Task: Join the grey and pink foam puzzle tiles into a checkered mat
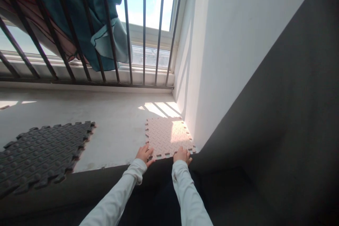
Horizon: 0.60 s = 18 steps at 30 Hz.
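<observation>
A pink foam puzzle mat (167, 136) lies flat on the pale window ledge (116, 120), tucked into the corner by the white wall. My left hand (144, 154) rests on the mat's near left corner, fingers spread. My right hand (182, 154) presses on its near edge further right. Both arms wear white sleeves. Neither hand lifts the mat; whether the fingers curl under its edge is hidden.
A dark grey foam puzzle mat (39, 155) lies at the ledge's left. Black metal bars (144, 31) guard the window, with teal and red cloth (79, 14) hanging behind them. A white wall (238, 42) closes the right side; dark shadow lies below the ledge.
</observation>
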### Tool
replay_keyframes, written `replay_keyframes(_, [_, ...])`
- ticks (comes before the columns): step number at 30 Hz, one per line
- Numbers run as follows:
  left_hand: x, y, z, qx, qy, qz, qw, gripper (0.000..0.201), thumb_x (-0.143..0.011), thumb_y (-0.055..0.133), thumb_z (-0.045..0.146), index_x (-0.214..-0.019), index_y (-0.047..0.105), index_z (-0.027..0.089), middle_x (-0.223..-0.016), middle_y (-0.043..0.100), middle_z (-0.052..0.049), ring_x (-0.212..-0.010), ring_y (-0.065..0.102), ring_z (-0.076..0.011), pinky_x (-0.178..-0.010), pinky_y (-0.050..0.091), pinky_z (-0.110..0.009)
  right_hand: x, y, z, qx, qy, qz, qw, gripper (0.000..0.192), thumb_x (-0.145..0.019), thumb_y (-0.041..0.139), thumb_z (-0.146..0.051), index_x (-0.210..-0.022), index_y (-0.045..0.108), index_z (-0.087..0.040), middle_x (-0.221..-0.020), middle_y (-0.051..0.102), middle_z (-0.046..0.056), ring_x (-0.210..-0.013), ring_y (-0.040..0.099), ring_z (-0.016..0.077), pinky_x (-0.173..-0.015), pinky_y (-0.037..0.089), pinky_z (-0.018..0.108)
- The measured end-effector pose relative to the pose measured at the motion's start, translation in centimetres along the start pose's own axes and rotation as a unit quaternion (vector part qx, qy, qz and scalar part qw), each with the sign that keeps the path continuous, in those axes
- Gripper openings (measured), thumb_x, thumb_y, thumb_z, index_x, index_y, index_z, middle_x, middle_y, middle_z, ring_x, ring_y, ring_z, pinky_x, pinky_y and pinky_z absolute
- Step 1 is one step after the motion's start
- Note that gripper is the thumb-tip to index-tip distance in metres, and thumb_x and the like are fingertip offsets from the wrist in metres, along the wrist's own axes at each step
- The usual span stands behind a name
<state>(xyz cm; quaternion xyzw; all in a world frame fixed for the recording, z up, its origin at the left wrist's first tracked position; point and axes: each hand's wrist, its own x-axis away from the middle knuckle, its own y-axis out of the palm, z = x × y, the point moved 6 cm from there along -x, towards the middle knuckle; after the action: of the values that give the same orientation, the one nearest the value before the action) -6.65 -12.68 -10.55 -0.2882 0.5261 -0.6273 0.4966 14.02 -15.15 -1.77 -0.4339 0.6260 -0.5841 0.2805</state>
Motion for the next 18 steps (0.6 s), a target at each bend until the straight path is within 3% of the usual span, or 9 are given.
replay_keyframes(7, [-0.32, -0.16, -0.20, 0.036, 0.009, 0.044, 0.998, 0.053, -0.060, 0.063, 0.038, -0.110, 0.054, 0.022, -0.121, 0.049, -0.011, -0.112, 0.042, -0.0272, -0.094, 0.033, -0.040, -0.25, 0.37, 0.22, -0.002, -0.004, -0.010, 1.000, 0.032, -0.076, 0.038, -0.017, -0.105, 0.048, -0.020, -0.108, 0.049, 0.010, -0.105, 0.041, 0.0232, -0.079, 0.033, 0.039])
replay_keyframes(18, [-0.43, -0.18, -0.34, 0.040, 0.016, 0.063, 0.997, 0.052, -0.059, 0.064, 0.038, -0.107, 0.057, 0.019, -0.119, 0.049, -0.013, -0.110, 0.044, -0.0270, -0.094, 0.035, -0.039, -0.15, 0.00, 0.19, -0.005, 0.000, -0.006, 1.000, 0.034, -0.077, 0.033, -0.012, -0.105, 0.049, -0.021, -0.106, 0.050, 0.009, -0.101, 0.044, 0.0221, -0.078, 0.034, 0.036])
